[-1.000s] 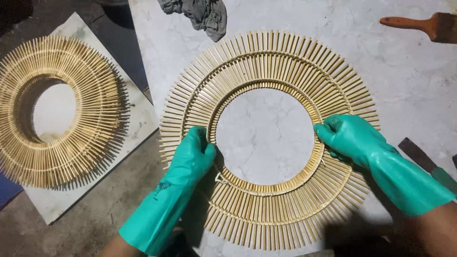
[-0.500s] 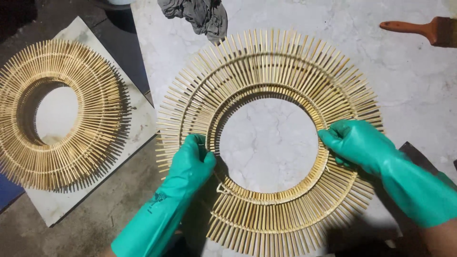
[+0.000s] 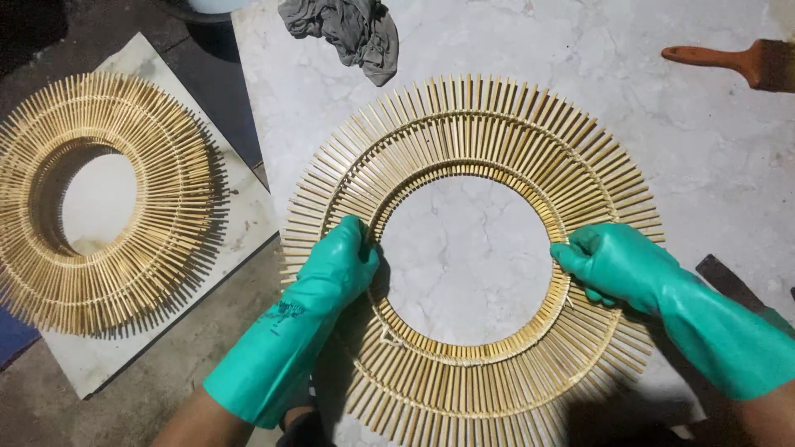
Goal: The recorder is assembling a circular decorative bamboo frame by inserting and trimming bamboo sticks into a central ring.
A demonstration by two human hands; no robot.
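Dark concrete floor [image 3: 166,406] at far left, with a pale stone slab [image 3: 248,223] lying on it. On that slab: a stack of sunburst rings [image 3: 103,199] made of thin bamboo sticks, round opening in the middle showing the slab beneath.

Next right, a white marble worktop [image 3: 629,124] fills most of the view. Grey crumpled rag [image 3: 348,29] at its top edge. Centre of the worktop: a large bamboo-stick sunburst ring [image 3: 472,132], flat on the marble, sticks radiating outward in two bands around an open circle.

Left hand [image 3: 335,269], in a green rubber glove, rests on the ring's left side at the inner rim, fingers curled down and gripping the sticks there. Right hand [image 3: 617,265], also in a green glove, is closed on the ring's right side at the inner rim, fingers bent over the edge. Both hands hold the same ring, opposite each other.

Upper right: a paintbrush [image 3: 729,60] with an orange-brown wooden handle, well apart from the ring. Lower right, beside the right forearm, a dark flat tool [image 3: 729,281], partly hidden.
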